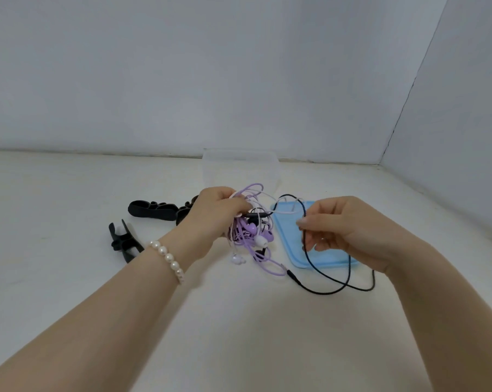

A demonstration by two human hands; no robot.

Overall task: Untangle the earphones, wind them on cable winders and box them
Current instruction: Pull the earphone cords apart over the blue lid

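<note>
A tangled bundle of earphones (251, 230), purple, pale pink and black cords knotted together, hangs just above the white table. My left hand (216, 215) grips the top of this bundle. My right hand (341, 230) pinches the black earphone cable (328, 291), which loops from the bundle, over the hand and down onto the table. Two black cable winders lie to the left: one long and lumpy (154, 211), one fishbone-shaped (123, 241). A third winder (186, 213) is partly hidden behind my left hand. A clear plastic box (240, 168) stands behind the bundle.
The box's light blue lid (287, 236) lies flat on the table under my right hand. The white table (69, 278) meets grey walls at the back and at the right, forming a corner at the far right.
</note>
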